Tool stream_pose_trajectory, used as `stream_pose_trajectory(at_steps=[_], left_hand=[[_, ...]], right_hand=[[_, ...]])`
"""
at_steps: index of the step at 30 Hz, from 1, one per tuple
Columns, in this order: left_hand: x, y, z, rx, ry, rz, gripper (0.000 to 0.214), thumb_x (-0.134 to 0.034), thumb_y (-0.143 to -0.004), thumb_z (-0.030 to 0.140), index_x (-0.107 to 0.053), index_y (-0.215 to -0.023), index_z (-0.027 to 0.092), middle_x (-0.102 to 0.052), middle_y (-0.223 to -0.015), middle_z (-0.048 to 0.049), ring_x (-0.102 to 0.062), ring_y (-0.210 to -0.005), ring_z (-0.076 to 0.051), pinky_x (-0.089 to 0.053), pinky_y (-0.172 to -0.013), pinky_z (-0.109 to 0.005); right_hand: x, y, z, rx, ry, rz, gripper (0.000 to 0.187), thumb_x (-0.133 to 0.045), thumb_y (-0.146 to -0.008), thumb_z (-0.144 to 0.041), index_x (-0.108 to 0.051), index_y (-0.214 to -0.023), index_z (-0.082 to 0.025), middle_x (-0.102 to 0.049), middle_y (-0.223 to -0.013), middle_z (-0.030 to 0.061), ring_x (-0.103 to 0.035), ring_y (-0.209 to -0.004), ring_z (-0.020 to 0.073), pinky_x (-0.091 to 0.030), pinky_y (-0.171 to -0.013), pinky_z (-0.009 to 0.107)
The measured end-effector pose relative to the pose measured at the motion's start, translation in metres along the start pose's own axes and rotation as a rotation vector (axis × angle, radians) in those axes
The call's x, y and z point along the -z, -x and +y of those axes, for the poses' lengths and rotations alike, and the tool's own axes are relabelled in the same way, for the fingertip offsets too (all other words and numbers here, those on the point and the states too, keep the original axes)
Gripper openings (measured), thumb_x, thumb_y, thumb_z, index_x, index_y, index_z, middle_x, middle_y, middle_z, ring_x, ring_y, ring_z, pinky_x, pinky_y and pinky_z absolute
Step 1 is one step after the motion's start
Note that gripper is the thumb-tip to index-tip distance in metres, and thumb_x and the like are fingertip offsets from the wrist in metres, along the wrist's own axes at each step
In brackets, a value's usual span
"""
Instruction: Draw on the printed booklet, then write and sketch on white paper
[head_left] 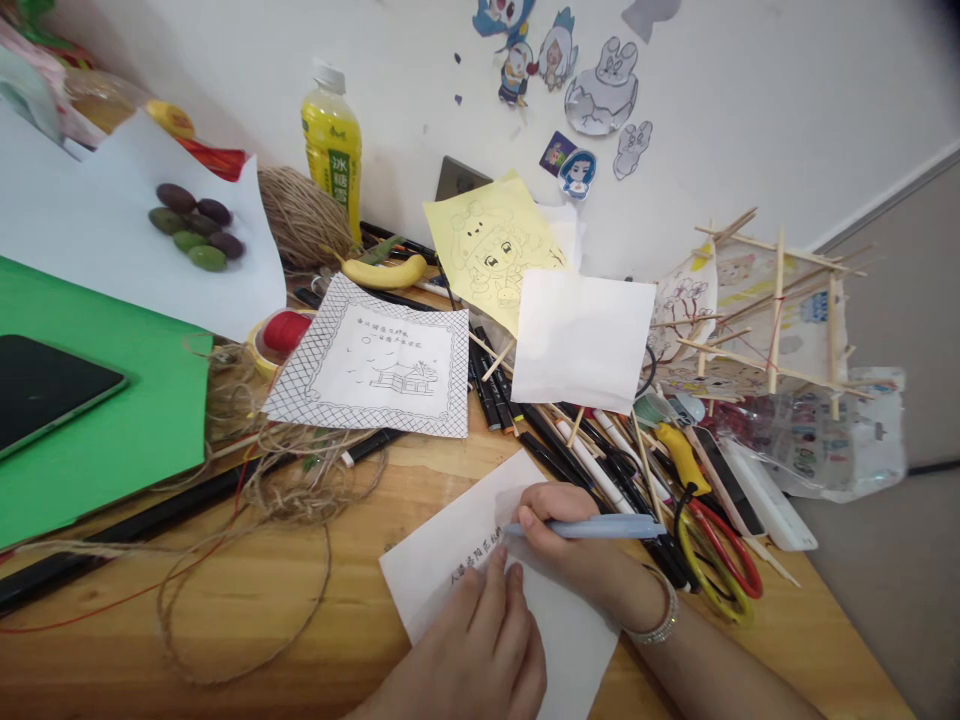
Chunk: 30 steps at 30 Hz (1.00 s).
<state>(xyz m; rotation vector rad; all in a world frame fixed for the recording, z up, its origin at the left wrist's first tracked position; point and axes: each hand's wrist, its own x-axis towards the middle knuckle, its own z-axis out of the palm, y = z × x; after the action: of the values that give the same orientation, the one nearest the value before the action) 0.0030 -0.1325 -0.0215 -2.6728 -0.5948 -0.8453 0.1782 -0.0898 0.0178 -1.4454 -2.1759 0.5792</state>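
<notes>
My right hand (564, 535) grips a light blue pen (611, 526), its tip touching a white sheet of paper (574, 625) at the end of a short line of handwritten characters. Flat on the same sheet, just below the writing, lies my left hand (487, 635) with its fingers stretched out. Beyond the sheet sits a drawing (382, 365) of a pavilion inside a patterned border. A yellow sheet (487, 250) with a cartoon drawing and a blank white square of paper (583, 340) rest over the pens behind.
Markers (491, 395) crowd the back of the wooden table (360, 620), near scissors (720, 560) and a stick frame (776, 310). Loose twine (322, 580) trails at left. A yellow bottle (331, 150), a phone (52, 390) and small oval fruits (196, 228) stand or lie farther back.
</notes>
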Motion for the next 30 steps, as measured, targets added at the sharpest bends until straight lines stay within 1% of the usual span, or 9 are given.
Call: stream_pose_trajectory(at_steps=[3,7,10,13,19,23,26,28,30], left_hand=[[-0.001,0.001,0.000,-0.006,-0.005,0.016,0.021,-0.042,-0.094,0.021,-0.062,-0.093,0.014,-0.071,-0.099,-0.0109,-0.065,-0.093,-0.029,-0.033,-0.085,-0.044],[0.002,0.001,0.001,-0.024,-0.006,-0.055,0.020,-0.045,-0.094,0.024,-0.062,-0.097,0.014,-0.070,-0.104,-0.0125,-0.064,-0.097,-0.030,-0.033,-0.087,-0.044],[0.003,0.001,0.001,-0.025,0.003,-0.070,0.019,-0.048,-0.093,0.026,-0.062,-0.098,0.013,-0.070,-0.105,-0.0131,-0.063,-0.099,-0.031,-0.034,-0.087,-0.044],[0.002,0.001,0.001,-0.021,-0.001,-0.037,0.019,-0.047,-0.093,0.024,-0.062,-0.096,0.013,-0.070,-0.103,-0.0133,-0.064,-0.096,-0.031,-0.034,-0.085,-0.044],[0.001,0.003,0.001,-0.022,0.004,-0.041,0.021,-0.044,-0.094,0.023,-0.062,-0.096,0.013,-0.071,-0.103,-0.0122,-0.064,-0.096,-0.030,-0.033,-0.086,-0.045],[0.000,0.004,0.001,-0.033,-0.004,-0.049,0.022,-0.044,-0.094,0.023,-0.062,-0.099,0.012,-0.070,-0.105,-0.0141,-0.064,-0.097,-0.031,-0.033,-0.087,-0.045],[-0.003,0.004,0.002,-0.028,0.006,-0.047,0.022,-0.044,-0.094,0.023,-0.063,-0.097,0.013,-0.070,-0.105,-0.0127,-0.064,-0.097,-0.031,-0.033,-0.088,-0.045],[-0.006,0.005,0.005,-0.014,0.005,0.010,0.020,-0.046,-0.093,0.023,-0.064,-0.094,0.014,-0.070,-0.103,-0.0107,-0.064,-0.096,-0.031,-0.034,-0.086,-0.044],[-0.009,0.006,0.007,-0.045,0.007,0.089,0.018,-0.049,-0.093,0.024,-0.066,-0.091,0.015,-0.070,-0.101,-0.0080,-0.063,-0.094,-0.029,-0.036,-0.081,-0.042]], right_hand=[[0.000,0.000,-0.001,0.000,0.019,0.010,0.030,-0.040,-0.085,-0.023,-0.037,-0.055,-0.022,-0.044,-0.053,-0.0035,-0.042,-0.051,0.0117,-0.036,-0.051,0.025],[0.000,0.002,-0.002,-0.009,0.034,-0.012,0.029,-0.039,-0.085,-0.023,-0.038,-0.056,-0.022,-0.045,-0.053,-0.0028,-0.043,-0.052,0.0117,-0.037,-0.052,0.024],[0.000,0.002,-0.002,-0.009,0.054,-0.009,0.029,-0.039,-0.085,-0.023,-0.039,-0.056,-0.022,-0.045,-0.054,-0.0024,-0.043,-0.052,0.0120,-0.037,-0.052,0.025],[0.000,0.002,-0.001,-0.003,0.068,0.014,0.028,-0.040,-0.085,-0.023,-0.039,-0.057,-0.022,-0.044,-0.054,-0.0030,-0.041,-0.052,0.0122,-0.036,-0.052,0.025],[0.000,0.000,-0.001,0.014,0.017,0.007,0.030,-0.041,-0.085,-0.021,-0.037,-0.055,-0.022,-0.042,-0.052,-0.0037,-0.040,-0.050,0.0117,-0.035,-0.050,0.025],[-0.001,0.001,0.002,0.003,-0.044,0.026,0.030,-0.044,-0.083,-0.022,-0.038,-0.053,-0.021,-0.045,-0.051,-0.0030,-0.041,-0.050,0.0118,-0.037,-0.052,0.025],[-0.005,0.002,0.006,-0.048,-0.167,0.101,0.031,-0.046,-0.083,-0.024,-0.039,-0.053,-0.021,-0.047,-0.052,-0.0030,-0.044,-0.051,0.0121,-0.038,-0.052,0.025],[-0.008,0.001,0.009,-0.114,-0.277,0.205,0.031,-0.048,-0.083,-0.025,-0.040,-0.053,-0.021,-0.047,-0.053,-0.0034,-0.045,-0.052,0.0123,-0.039,-0.052,0.024],[-0.010,-0.001,0.011,-0.177,-0.363,0.312,0.031,-0.049,-0.083,-0.024,-0.041,-0.053,-0.021,-0.046,-0.052,-0.0042,-0.046,-0.051,0.0121,-0.039,-0.051,0.024]])
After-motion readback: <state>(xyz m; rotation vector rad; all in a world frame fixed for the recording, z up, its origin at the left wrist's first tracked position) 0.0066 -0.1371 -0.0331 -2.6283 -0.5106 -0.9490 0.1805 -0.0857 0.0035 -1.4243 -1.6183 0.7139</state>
